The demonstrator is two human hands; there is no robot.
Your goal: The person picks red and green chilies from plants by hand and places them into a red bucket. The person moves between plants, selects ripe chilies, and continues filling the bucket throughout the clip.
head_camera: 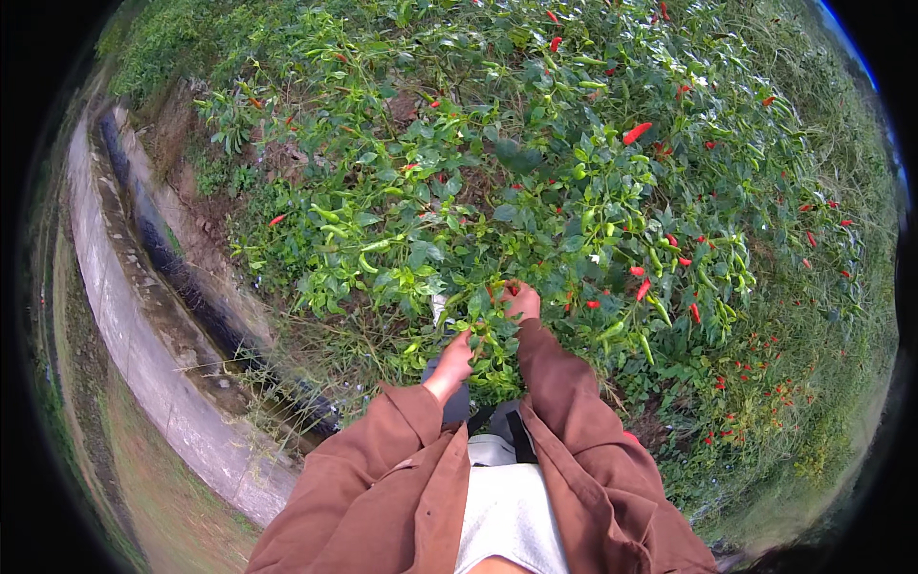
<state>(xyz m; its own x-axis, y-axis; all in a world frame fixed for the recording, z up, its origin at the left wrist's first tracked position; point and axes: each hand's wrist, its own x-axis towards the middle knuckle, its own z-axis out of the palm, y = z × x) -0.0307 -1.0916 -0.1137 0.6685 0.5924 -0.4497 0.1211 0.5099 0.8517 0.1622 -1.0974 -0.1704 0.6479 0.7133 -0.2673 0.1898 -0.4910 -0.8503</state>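
Both hands reach into a leafy chili pepper plant (495, 316) directly before my body. My left hand (455, 361) is low among the leaves, its fingertips at a stem or leaves; whether they grip is not clear. Up and to the right of it, my right hand (521, 300) has curled fingers around or against a red chili pepper (513, 290), partly hidden by the fingers and foliage. Green chili peppers (374, 245) hang on the plants to the left. More red chili peppers (643, 289) and green ones hang to the right.
A narrow ditch (168, 262) with a concrete edge (154, 351) curves along the left side. Grass and weeds (373, 344) grow between it and the plants. Further chili bushes (746, 387) spread to the right and ahead. A shoe (438, 308) shows partly under the leaves.
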